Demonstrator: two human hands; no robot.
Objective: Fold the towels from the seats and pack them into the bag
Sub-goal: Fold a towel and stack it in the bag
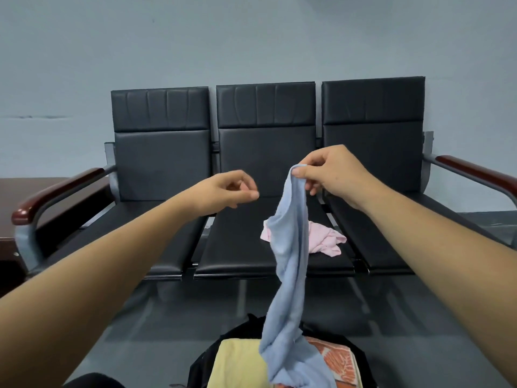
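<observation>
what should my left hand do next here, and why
Probably bring the left hand across to pinch the top edge of the light blue cloth towel beside the right hand: it hangs bunched from one pinch, and the left holds nothing.

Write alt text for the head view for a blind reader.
The right hand pinches a light blue towel by one end, hanging over a black bag holding a yellow towel and an orange towel. The left hand holds nothing; a pink towel lies on the middle seat.

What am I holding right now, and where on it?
The right hand pinches the blue towel at its top end; the left hand holds nothing.
</observation>
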